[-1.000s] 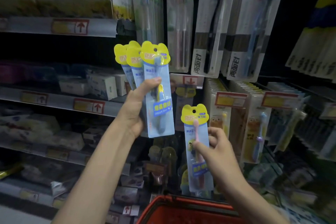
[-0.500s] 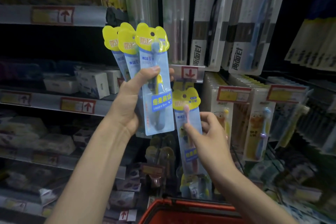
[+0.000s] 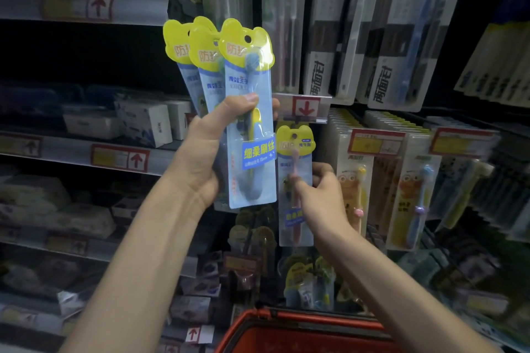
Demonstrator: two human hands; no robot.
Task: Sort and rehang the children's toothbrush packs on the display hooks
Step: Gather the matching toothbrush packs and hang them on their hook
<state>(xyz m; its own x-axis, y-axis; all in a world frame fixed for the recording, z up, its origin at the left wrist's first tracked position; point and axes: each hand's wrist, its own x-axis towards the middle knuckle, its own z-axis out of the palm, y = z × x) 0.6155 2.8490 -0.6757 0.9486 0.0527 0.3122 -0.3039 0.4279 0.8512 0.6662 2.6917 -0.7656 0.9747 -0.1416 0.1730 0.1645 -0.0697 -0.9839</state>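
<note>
My left hand (image 3: 209, 149) holds a fan of three children's toothbrush packs (image 3: 249, 112) upright, each with a yellow frog-shaped header and a light blue card; the front one shows a blue and yellow brush. My right hand (image 3: 324, 198) pinches a single pack with a pink brush (image 3: 295, 180) by its middle, its header hole just under the price tag with a red down arrow (image 3: 306, 106). The hook itself is hidden behind the pack. More yellow-headed packs (image 3: 255, 235) hang in shadow lower down.
Adult toothbrush packs (image 3: 332, 37) hang across the top. Minion-style children's packs (image 3: 355, 180) fill the hooks to the right. Shelves with boxes (image 3: 143, 120) run along the left. A red basket (image 3: 286, 329) sits below my arms.
My right hand has lifted the pink-brush pack upward to just below the down-arrow tag. My left hand kept its three packs, shifting slightly left in the view.
</note>
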